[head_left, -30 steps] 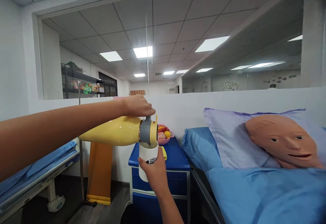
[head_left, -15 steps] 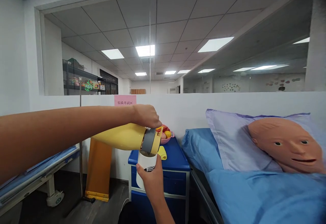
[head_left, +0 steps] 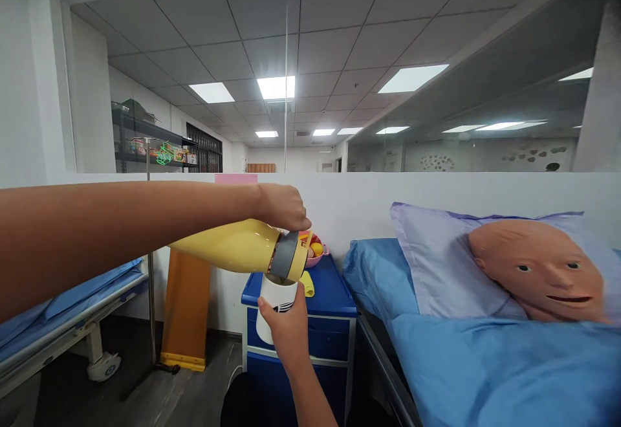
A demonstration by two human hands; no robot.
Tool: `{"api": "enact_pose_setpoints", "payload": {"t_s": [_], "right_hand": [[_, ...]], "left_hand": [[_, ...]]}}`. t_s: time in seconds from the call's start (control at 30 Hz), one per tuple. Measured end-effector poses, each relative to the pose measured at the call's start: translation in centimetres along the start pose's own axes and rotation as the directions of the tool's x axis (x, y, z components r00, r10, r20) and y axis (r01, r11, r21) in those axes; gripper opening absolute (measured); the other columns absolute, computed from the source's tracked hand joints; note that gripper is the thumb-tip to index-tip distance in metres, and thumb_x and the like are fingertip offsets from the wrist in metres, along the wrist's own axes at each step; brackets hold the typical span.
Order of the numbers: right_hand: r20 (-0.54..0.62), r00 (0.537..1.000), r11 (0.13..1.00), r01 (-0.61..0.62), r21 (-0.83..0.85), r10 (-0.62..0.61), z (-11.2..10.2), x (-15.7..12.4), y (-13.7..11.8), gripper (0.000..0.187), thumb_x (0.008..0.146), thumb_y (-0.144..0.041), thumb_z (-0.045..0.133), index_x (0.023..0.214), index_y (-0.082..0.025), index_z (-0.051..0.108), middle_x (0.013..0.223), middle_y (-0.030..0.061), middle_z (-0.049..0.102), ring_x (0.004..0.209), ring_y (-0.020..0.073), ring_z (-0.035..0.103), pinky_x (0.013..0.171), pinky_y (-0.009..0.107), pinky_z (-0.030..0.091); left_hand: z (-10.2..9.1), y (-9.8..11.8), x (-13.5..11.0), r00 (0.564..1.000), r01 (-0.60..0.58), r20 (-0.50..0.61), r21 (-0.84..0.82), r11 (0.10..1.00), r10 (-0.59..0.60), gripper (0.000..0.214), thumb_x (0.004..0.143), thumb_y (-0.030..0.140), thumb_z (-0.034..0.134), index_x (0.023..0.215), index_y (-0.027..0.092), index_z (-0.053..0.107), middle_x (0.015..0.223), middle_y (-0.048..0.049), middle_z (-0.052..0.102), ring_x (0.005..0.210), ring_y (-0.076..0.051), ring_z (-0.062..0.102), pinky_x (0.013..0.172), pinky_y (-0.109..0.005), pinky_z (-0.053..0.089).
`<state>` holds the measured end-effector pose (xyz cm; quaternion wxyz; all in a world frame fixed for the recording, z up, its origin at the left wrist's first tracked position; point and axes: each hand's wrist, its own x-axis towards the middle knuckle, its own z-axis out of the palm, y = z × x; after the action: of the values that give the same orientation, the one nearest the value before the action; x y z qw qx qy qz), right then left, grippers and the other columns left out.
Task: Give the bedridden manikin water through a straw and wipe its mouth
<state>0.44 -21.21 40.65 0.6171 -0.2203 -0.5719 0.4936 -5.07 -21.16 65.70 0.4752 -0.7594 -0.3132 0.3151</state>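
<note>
In the head view, the left hand (head_left: pixel 284 208) grips the yellow flask (head_left: pixel 228 246) at its grey collar (head_left: pixel 284 255), tipping it nearly level, mouth down at the white cup (head_left: pixel 274 292). The right hand (head_left: pixel 290 327) wraps the cup, slightly tilted, before the blue cabinet (head_left: pixel 330 284). Good pouring probably calls for small wrist turns and a steady cup (fingers below the rim); whether liquid flows, or spout touches rim, is hard to tell.
</note>
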Motion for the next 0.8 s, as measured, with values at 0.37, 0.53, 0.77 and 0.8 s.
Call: {"api": "enact_pose_setpoints", "payload": {"t_s": [0.37,0.53,0.77,0.8], "right_hand": [[0.017,1.0,0.999,0.008,0.034,-0.008,-0.1,-0.1,-0.6,0.047,0.062,-0.03,0.074,0.103,-0.021,0.054,0.087,0.0009,0.068,0.077,0.0177,0.062,0.069,0.029,0.049],[0.023,1.0,1.0,0.02,0.011,-0.021,-0.5,0.1,-0.7,0.043,0.063,-0.031,0.073,0.101,-0.021,0.054,0.085,0.0002,0.066,0.075,0.0175,0.061,0.067,0.028,0.048],[-0.015,0.997,0.997,0.069,-0.014,-0.07,-0.3,0.3,-1.1,0.045,0.061,-0.031,0.073,0.101,-0.021,0.055,0.084,0.001,0.067,0.073,0.0187,0.061,0.065,0.03,0.048],[-0.008,0.998,0.998,0.068,-0.017,-0.068,-0.4,0.3,-1.2,0.045,0.061,-0.031,0.073,0.101,-0.021,0.055,0.084,0.0006,0.067,0.073,0.0186,0.061,0.065,0.029,0.048]], "left_hand": [[0.1,-0.6,-0.5,0.999,-0.027,0.018,0.05,0.998,0.026,0.01,0.083,0.012,0.055,0.086,0.02,0.06,0.071,-0.0052,0.068,0.053,-0.017,0.053,0.048,-0.031,0.022],[-0.5,-0.9,-0.7,1.0,-0.009,0.004,0.027,1.0,0.009,0.012,0.079,0.01,0.058,0.085,0.02,0.061,0.071,-0.0054,0.069,0.052,-0.016,0.052,0.051,-0.031,0.026],[-1.0,-1.0,-0.8,1.0,0.018,-0.011,-0.007,1.0,-0.018,0.009,0.079,0.01,0.059,0.08,0.019,0.059,0.068,-0.0055,0.068,0.051,-0.016,0.052,0.05,-0.031,0.025],[-1.0,-1.1,-0.9,1.0,0.013,-0.02,-0.011,1.0,-0.013,0.01,0.078,0.01,0.06,0.08,0.019,0.059,0.068,-0.0055,0.068,0.051,-0.016,0.052,0.051,-0.03,0.025]]}}
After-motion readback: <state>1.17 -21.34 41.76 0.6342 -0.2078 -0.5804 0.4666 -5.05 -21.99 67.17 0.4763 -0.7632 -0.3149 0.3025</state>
